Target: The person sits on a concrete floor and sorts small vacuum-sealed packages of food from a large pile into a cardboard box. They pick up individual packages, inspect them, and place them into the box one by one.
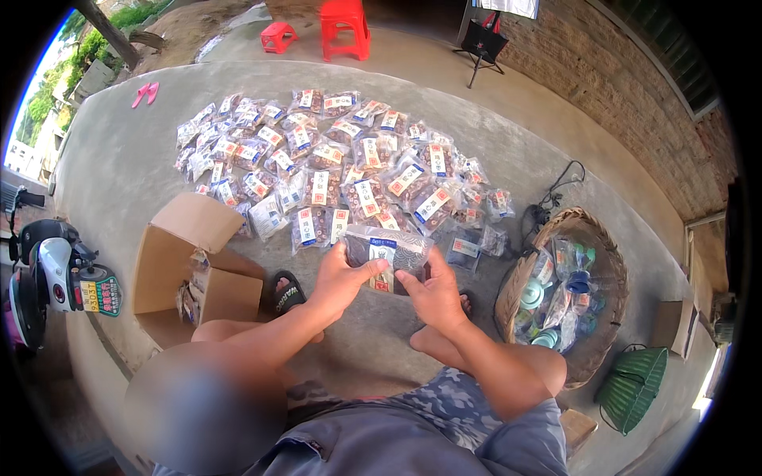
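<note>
A clear plastic packet with a printed label and dark contents (357, 251) is held up between both hands. My left hand (348, 273) grips its left end, thumb on the front near the label. My right hand (437, 288) grips the right end, its thumb at the lower edge. Beyond the hands, many similar packets of reddish-brown ring-shaped pieces (318, 187) lie spread and partly overlapping on the concrete floor. To the left, an open cardboard box (164, 262) has some packets inside.
A wicker basket (506, 303) of plastic bottles and wrappers stands right, by a green basket (634, 387) and dark cord (539, 214). A motor scooter (56, 273) is at left. Red plastic stools (345, 27), pink slippers (144, 95) and a black bag (483, 41) are farther off.
</note>
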